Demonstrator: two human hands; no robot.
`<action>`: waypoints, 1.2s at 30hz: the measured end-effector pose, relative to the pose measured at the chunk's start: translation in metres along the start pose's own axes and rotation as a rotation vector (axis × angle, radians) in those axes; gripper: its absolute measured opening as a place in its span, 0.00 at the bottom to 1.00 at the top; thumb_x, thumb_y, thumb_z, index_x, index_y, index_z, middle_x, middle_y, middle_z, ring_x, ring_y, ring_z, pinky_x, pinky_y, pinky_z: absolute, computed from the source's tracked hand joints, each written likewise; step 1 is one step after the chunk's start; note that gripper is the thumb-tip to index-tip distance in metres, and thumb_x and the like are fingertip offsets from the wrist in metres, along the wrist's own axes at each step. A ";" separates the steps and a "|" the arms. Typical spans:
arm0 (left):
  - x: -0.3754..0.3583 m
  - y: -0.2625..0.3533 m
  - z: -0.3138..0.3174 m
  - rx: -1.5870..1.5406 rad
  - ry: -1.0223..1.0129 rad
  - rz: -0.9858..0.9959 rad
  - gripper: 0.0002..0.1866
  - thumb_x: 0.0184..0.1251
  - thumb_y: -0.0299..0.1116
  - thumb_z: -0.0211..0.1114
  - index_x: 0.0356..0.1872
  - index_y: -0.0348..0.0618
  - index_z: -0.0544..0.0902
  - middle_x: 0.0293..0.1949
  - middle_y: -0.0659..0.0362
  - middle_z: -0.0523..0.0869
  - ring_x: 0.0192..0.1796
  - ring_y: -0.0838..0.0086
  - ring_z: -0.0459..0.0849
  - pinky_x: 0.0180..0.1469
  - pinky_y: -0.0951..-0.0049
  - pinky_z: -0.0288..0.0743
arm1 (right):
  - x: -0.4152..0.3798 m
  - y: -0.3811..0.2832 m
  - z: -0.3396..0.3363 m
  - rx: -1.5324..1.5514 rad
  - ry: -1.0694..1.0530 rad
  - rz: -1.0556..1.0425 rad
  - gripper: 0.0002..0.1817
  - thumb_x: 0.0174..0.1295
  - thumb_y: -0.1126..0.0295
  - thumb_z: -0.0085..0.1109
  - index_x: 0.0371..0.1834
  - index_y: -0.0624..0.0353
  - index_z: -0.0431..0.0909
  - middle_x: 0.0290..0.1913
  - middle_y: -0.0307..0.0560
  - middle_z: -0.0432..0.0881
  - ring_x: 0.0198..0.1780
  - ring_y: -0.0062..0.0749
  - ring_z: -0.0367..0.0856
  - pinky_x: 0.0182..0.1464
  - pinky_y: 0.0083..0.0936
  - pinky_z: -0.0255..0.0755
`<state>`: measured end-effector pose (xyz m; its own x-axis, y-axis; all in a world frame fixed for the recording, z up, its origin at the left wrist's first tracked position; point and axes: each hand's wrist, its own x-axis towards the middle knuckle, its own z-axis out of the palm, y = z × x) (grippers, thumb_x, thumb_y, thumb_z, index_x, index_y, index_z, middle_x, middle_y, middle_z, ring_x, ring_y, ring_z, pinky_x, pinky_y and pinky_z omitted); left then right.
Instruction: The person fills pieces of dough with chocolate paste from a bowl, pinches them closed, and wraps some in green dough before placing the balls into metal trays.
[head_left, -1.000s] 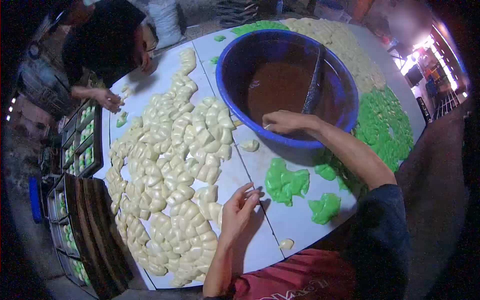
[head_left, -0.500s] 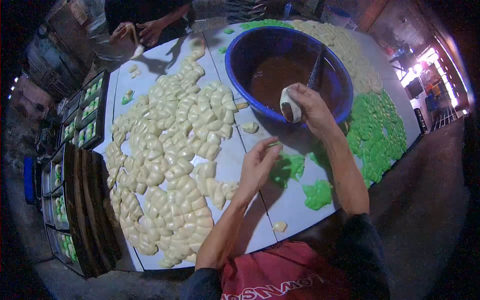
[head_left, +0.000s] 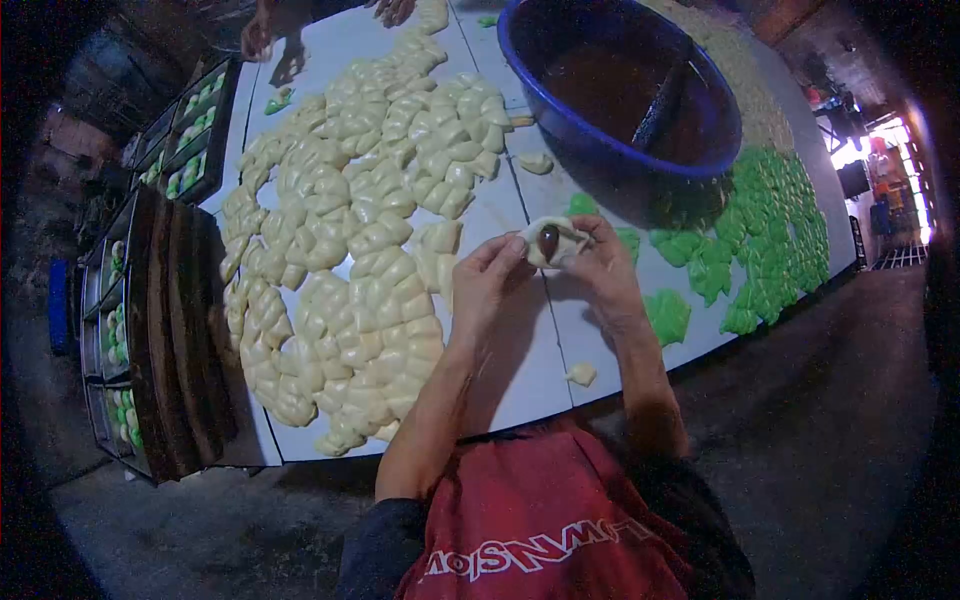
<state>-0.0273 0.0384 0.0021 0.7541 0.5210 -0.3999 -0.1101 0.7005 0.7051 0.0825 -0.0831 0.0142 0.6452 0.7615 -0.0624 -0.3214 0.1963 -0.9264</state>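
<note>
Both hands have come together above the desk [head_left: 520, 350]: the right hand [head_left: 600, 265], away from the blue basin [head_left: 610, 140], and the left hand [head_left: 485, 280] pinch one dough piece [head_left: 552, 240]. Brown filling shows at its centre, so wrapping appears under way, beside rows of cream pieces [head_left: 360, 250].

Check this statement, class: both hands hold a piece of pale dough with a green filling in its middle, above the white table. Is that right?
Not quite. The head view shows the filling is dark brown, not green. The rest stands: the left hand and right hand both hold the pale dough piece above the white table.
</note>
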 end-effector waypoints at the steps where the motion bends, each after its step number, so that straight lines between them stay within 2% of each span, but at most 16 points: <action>1: -0.003 0.001 -0.005 0.051 0.035 0.013 0.16 0.68 0.31 0.66 0.51 0.32 0.81 0.38 0.57 0.87 0.37 0.77 0.84 0.43 0.79 0.78 | -0.007 0.005 0.013 -0.151 -0.006 -0.038 0.25 0.58 0.74 0.64 0.60 0.62 0.68 0.54 0.48 0.77 0.53 0.35 0.81 0.59 0.28 0.73; 4: -0.013 -0.003 -0.014 0.125 0.019 0.091 0.18 0.66 0.32 0.68 0.53 0.31 0.81 0.42 0.56 0.87 0.40 0.77 0.83 0.46 0.79 0.78 | -0.016 0.020 0.035 -1.031 0.143 -0.463 0.24 0.57 0.77 0.64 0.58 0.61 0.74 0.55 0.51 0.76 0.55 0.42 0.80 0.60 0.29 0.72; 6: -0.031 0.006 0.000 -0.029 0.026 0.070 0.19 0.65 0.30 0.69 0.53 0.29 0.81 0.44 0.56 0.86 0.42 0.77 0.83 0.48 0.78 0.79 | -0.022 0.033 0.040 -0.997 0.177 -0.429 0.19 0.58 0.78 0.63 0.54 0.61 0.78 0.54 0.52 0.76 0.54 0.45 0.80 0.57 0.30 0.73; 8: -0.017 -0.012 -0.023 0.168 0.034 0.185 0.18 0.65 0.30 0.69 0.53 0.29 0.81 0.44 0.55 0.86 0.42 0.77 0.83 0.48 0.78 0.79 | -0.023 0.038 0.047 -0.935 0.233 -0.395 0.12 0.60 0.79 0.59 0.47 0.63 0.82 0.49 0.52 0.77 0.49 0.46 0.81 0.50 0.31 0.76; 9: -0.015 -0.009 -0.024 0.265 0.037 0.242 0.18 0.65 0.30 0.69 0.53 0.29 0.81 0.43 0.55 0.86 0.42 0.77 0.83 0.48 0.78 0.79 | -0.021 0.038 0.048 -0.932 0.228 -0.386 0.11 0.62 0.78 0.58 0.48 0.63 0.82 0.46 0.52 0.78 0.48 0.44 0.81 0.49 0.30 0.77; 11: -0.013 -0.004 -0.023 0.240 0.039 0.148 0.19 0.64 0.32 0.70 0.52 0.31 0.81 0.42 0.55 0.86 0.41 0.77 0.83 0.46 0.78 0.78 | -0.019 0.040 0.047 -0.927 0.217 -0.368 0.11 0.64 0.76 0.57 0.48 0.63 0.81 0.41 0.50 0.79 0.45 0.39 0.82 0.45 0.29 0.77; 12: -0.014 0.006 -0.018 0.250 0.041 0.120 0.19 0.64 0.32 0.70 0.51 0.30 0.81 0.42 0.56 0.86 0.41 0.77 0.83 0.44 0.78 0.78 | -0.020 0.035 0.054 -0.666 0.232 -0.164 0.11 0.68 0.72 0.56 0.49 0.64 0.81 0.36 0.44 0.80 0.43 0.28 0.81 0.44 0.23 0.76; 15: -0.009 0.015 -0.021 0.270 0.028 0.012 0.17 0.64 0.35 0.71 0.48 0.33 0.82 0.38 0.58 0.86 0.37 0.80 0.81 0.38 0.81 0.75 | -0.020 0.032 0.046 -0.511 0.153 -0.023 0.14 0.70 0.68 0.55 0.53 0.65 0.80 0.39 0.40 0.81 0.43 0.22 0.79 0.44 0.19 0.75; 18: -0.009 0.017 -0.028 0.263 0.000 0.008 0.17 0.64 0.37 0.71 0.48 0.35 0.83 0.36 0.60 0.85 0.35 0.81 0.80 0.36 0.81 0.73 | -0.032 0.029 0.037 -0.544 -0.034 -0.169 0.20 0.65 0.70 0.61 0.59 0.64 0.77 0.48 0.43 0.79 0.44 0.23 0.79 0.48 0.21 0.74; 22: -0.015 0.009 -0.028 0.203 -0.041 -0.048 0.16 0.64 0.34 0.70 0.48 0.36 0.83 0.39 0.59 0.85 0.36 0.80 0.81 0.36 0.80 0.78 | -0.030 0.038 0.012 -0.777 -0.095 -0.339 0.20 0.58 0.75 0.67 0.56 0.62 0.80 0.54 0.45 0.74 0.42 0.25 0.78 0.48 0.22 0.75; 26: -0.025 0.011 -0.021 0.224 -0.088 -0.114 0.14 0.64 0.30 0.69 0.49 0.37 0.83 0.41 0.58 0.86 0.41 0.75 0.85 0.39 0.76 0.83 | -0.032 0.037 0.022 -0.409 0.069 -0.182 0.12 0.57 0.74 0.68 0.45 0.60 0.83 0.55 0.48 0.74 0.46 0.28 0.78 0.45 0.23 0.78; 28: -0.020 0.009 -0.030 0.260 -0.125 -0.115 0.14 0.63 0.29 0.70 0.48 0.38 0.83 0.41 0.57 0.86 0.41 0.75 0.85 0.39 0.75 0.83 | -0.035 0.033 0.043 -0.155 0.140 -0.187 0.12 0.57 0.74 0.68 0.45 0.60 0.82 0.55 0.48 0.74 0.44 0.27 0.77 0.43 0.21 0.79; 30: -0.022 0.011 -0.029 0.238 -0.179 -0.097 0.13 0.64 0.28 0.68 0.49 0.38 0.83 0.41 0.59 0.86 0.39 0.78 0.83 0.38 0.78 0.80 | -0.043 0.041 0.046 -0.122 0.223 -0.147 0.17 0.58 0.74 0.68 0.51 0.60 0.79 0.52 0.48 0.76 0.43 0.27 0.77 0.41 0.24 0.79; 33: -0.025 0.000 -0.035 0.375 -0.231 -0.066 0.14 0.67 0.30 0.65 0.51 0.37 0.83 0.40 0.62 0.85 0.37 0.82 0.80 0.38 0.81 0.76 | -0.045 0.047 0.034 -0.919 0.176 -0.509 0.15 0.58 0.71 0.70 0.46 0.64 0.78 0.47 0.49 0.78 0.41 0.30 0.78 0.36 0.27 0.78; 34: -0.028 -0.004 -0.037 0.427 -0.257 -0.084 0.16 0.69 0.31 0.61 0.55 0.36 0.82 0.39 0.64 0.83 0.36 0.84 0.77 0.38 0.82 0.72 | -0.040 0.057 0.035 -0.712 0.379 -0.444 0.12 0.58 0.68 0.71 0.35 0.64 0.79 0.35 0.47 0.80 0.32 0.30 0.78 0.30 0.28 0.74; 36: -0.032 -0.007 -0.037 0.439 -0.272 -0.003 0.17 0.69 0.30 0.62 0.57 0.36 0.81 0.40 0.64 0.84 0.37 0.83 0.78 0.39 0.81 0.73 | -0.039 0.056 0.037 -0.780 0.437 -0.405 0.13 0.58 0.66 0.70 0.29 0.63 0.78 0.29 0.48 0.79 0.27 0.30 0.76 0.28 0.27 0.72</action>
<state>-0.0744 0.0344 -0.0117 0.9014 0.3327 -0.2772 0.1310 0.4007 0.9068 0.0136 -0.0794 -0.0215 0.8559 0.3997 0.3282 0.4279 -0.1909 -0.8834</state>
